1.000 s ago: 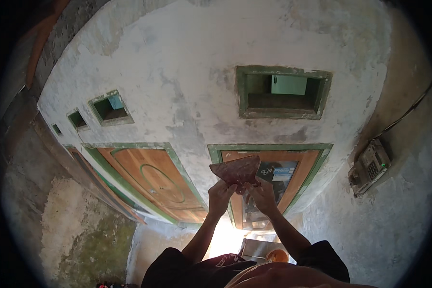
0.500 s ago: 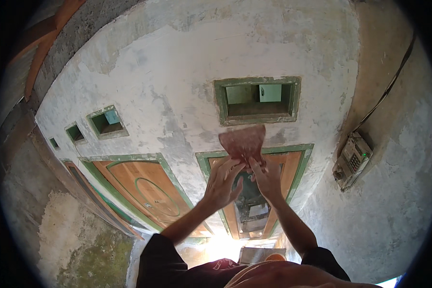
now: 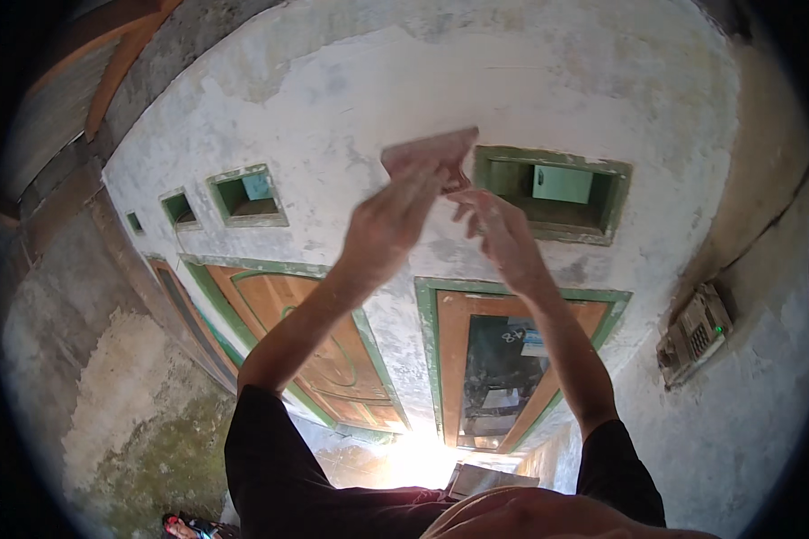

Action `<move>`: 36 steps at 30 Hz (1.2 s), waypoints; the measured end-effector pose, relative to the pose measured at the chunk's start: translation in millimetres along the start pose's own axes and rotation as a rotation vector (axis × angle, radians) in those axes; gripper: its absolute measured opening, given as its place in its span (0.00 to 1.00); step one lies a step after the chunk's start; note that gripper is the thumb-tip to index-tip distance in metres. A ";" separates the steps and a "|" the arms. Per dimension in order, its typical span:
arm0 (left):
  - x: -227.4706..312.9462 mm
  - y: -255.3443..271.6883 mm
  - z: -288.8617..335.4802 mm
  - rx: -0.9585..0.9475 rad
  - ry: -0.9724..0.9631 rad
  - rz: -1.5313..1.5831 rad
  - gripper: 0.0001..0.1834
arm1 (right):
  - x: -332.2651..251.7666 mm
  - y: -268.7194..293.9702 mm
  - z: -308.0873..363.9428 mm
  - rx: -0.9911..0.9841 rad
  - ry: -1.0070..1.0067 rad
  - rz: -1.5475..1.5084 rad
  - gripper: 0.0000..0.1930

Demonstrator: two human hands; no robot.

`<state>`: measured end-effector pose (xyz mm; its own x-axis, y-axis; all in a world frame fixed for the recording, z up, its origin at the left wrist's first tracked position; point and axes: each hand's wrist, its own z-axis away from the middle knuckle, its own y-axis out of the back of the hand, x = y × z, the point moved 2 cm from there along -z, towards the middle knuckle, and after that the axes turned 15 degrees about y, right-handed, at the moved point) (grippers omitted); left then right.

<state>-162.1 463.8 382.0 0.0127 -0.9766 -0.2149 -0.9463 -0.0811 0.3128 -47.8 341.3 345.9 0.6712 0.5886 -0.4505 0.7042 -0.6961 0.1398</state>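
A wide reddish-brown putty knife (image 3: pixel 430 147) is raised against the patchy white wall (image 3: pixel 351 99), left of a small green-framed vent opening. Its blade looks tilted, with the right end higher. My left hand (image 3: pixel 388 220) lies over the lower part of the blade, its fingers stretched up along it and blurred. My right hand (image 3: pixel 505 241) has its fingers curled at the lower right of the tool, where the handle is mostly hidden. Smoother, paler coating shows on the wall above the blade.
The vent opening (image 3: pixel 553 235) sits right of my hands, with smaller openings (image 3: pixel 247 220) to the left. Below are a green-framed glass-panelled door (image 3: pixel 449 377) and a wooden door (image 3: pixel 270 296). A wall-mounted telephone (image 3: pixel 695 334) hangs at right. Roof beams (image 3: pixel 135 54) show upper left.
Both hands have moved up and left with the putty knife, from below the vent opening to beside it. The view has shifted, so doors and openings appear farther right.
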 end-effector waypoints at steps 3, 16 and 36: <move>-51.7 32.8 -14.8 0.096 0.126 0.117 0.17 | 27.5 33.0 4.7 -0.011 -0.098 0.271 0.25; -193.0 76.3 -117.4 -0.019 0.381 -0.203 0.28 | 138.6 112.5 -13.9 -0.166 -0.020 1.035 0.15; -266.0 21.3 -121.0 0.246 0.023 -0.364 0.26 | 154.6 123.3 -8.1 -0.470 -0.237 1.148 0.25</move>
<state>-146.5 697.7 557.7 0.3639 -0.8977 -0.2486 -0.9277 -0.3733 -0.0098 144.6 349.7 300.6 0.9259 -0.3777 -0.0018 -0.2083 -0.5146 0.8317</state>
